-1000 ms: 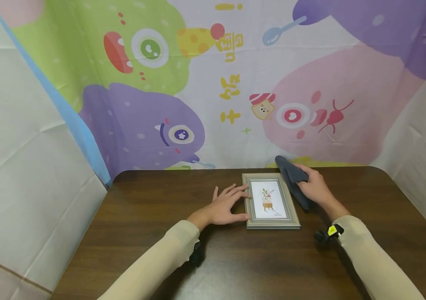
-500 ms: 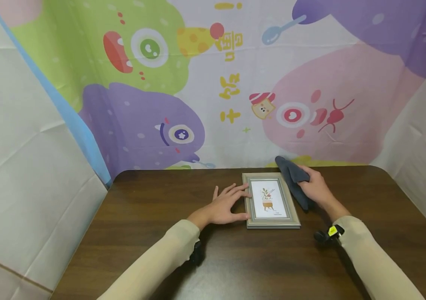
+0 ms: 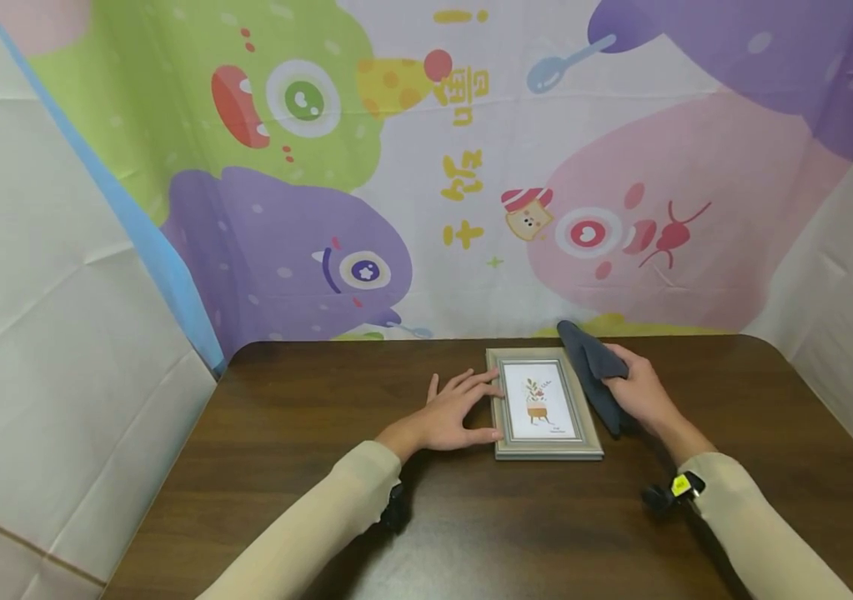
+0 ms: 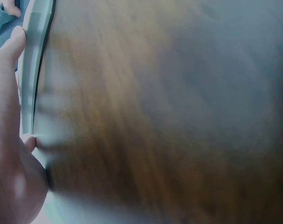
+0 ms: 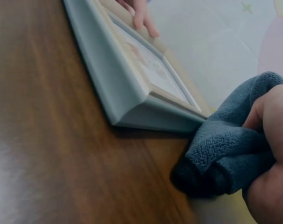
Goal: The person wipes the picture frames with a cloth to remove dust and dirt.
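A picture frame (image 3: 589, 433) with a plant-pot print lies flat on the wooden table. My left hand (image 3: 456, 417) rests against its left side, fingers spread, fingertips and thumb on the border. In the left wrist view the left thumb (image 4: 16, 39) touches the outer edge of the picture frame (image 4: 33, 70). My right hand (image 3: 644, 390) grips a folded dark grey-blue cloth (image 3: 589, 367) along the right side of the frame. Seen from the right wrist, the bunched cloth (image 5: 234, 144) is by the near right corner of the picture frame (image 5: 104, 70).
The brown table (image 3: 441, 525) reaches back to a hanging cloth backdrop (image 3: 464, 292) printed with cartoon monsters. Pale sheets (image 3: 58, 333) hang at the left and right. A small black device (image 3: 669, 492) with a yellow tag is strapped at the right wrist.
My right hand has moved slightly toward me and to the right, bringing the cloth along the frame's right side. My left hand and the picture frame have stayed in place.
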`<state>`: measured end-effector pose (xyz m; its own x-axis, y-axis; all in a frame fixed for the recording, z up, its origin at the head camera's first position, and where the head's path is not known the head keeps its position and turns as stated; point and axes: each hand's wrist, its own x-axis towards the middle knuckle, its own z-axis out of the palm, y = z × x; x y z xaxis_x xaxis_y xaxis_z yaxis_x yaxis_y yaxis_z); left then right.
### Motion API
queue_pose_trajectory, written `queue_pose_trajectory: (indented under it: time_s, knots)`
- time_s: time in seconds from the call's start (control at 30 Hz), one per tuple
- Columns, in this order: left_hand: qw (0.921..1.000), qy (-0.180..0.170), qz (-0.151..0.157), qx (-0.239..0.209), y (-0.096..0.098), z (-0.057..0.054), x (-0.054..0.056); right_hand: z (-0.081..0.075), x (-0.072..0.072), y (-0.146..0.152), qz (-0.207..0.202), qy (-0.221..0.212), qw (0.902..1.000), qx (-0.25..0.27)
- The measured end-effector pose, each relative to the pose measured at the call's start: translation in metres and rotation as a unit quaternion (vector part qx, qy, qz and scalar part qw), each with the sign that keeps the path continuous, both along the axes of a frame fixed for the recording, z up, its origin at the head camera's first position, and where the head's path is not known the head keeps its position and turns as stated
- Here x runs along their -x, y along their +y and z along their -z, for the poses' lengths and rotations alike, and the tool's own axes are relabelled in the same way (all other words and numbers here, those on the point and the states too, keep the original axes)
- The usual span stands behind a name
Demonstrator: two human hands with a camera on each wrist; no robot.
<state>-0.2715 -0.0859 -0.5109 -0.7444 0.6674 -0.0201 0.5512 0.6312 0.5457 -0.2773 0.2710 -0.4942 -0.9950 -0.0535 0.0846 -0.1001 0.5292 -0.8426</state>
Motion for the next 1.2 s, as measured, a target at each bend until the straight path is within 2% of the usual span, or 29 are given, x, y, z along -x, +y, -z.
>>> queue_pose_trajectory:
  time_s: [0.27, 0.53, 0.93, 1.2]
  knots:
    - [0.9999, 0.004, -0.005, 0.014, 0.001, -0.001, 0.0, 0.001, -0.019, 0.001, 0.0, -0.007, 1.0, 0.0]
    - [0.9999, 0.0, -0.007, 0.013, 0.001, 0.0, -0.001, 0.0, -0.041, 0.0, -0.001, 0.006, 0.9996, -0.027]
    - [0.9999, 0.0, -0.009, 0.014, 0.001, -0.001, -0.002, -0.005, -0.074, -0.008, 0.015, 0.008, 0.9988, -0.045]
    - [0.9999, 0.005, -0.009, 0.014, 0.001, -0.001, -0.001, -0.002, -0.09, -0.008, 0.033, 0.017, 0.9987, -0.037]
